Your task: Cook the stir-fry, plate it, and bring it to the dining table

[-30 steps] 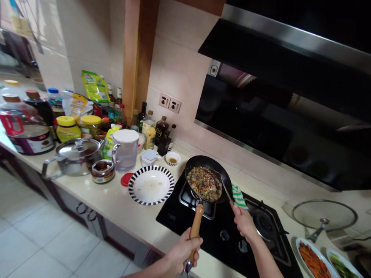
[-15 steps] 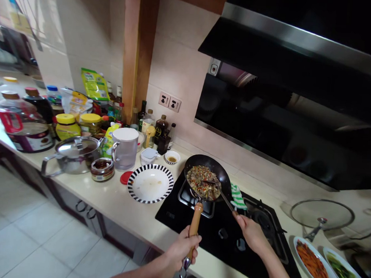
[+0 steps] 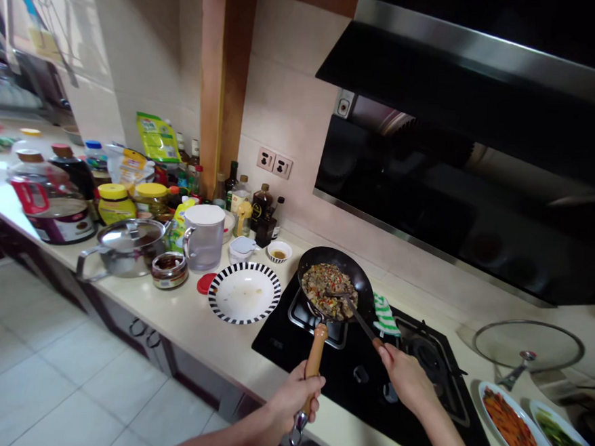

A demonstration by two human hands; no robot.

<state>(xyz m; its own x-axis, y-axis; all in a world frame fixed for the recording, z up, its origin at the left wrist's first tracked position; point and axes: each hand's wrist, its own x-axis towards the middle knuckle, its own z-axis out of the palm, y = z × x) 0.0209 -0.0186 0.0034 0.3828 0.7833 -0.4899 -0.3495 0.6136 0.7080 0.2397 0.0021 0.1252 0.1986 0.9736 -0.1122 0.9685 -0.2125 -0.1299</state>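
A black wok (image 3: 363, 283) of chopped, mixed food (image 3: 327, 281) sits tilted over the left burner of the black gas hob (image 3: 353, 373). My left hand (image 3: 295, 397) is closed round the wok's wooden handle (image 3: 314, 359). My right hand (image 3: 405, 376) grips the handle of a metal spatula (image 3: 355, 313), whose blade lies in the food near the wok's middle.
A black-and-white striped plate (image 3: 244, 292) lies left of the hob. Further left stand a jug (image 3: 203, 236), a lidded pot (image 3: 125, 245), jars and bottles. A green-striped cloth (image 3: 385, 315), a glass lid (image 3: 527, 345) and two plates of vegetables (image 3: 517, 431) are to the right.
The spatula blade has moved from the wok's right rim into the middle of the food. My right hand has drawn back slightly towards me. The left hand keeps its hold on the handle.
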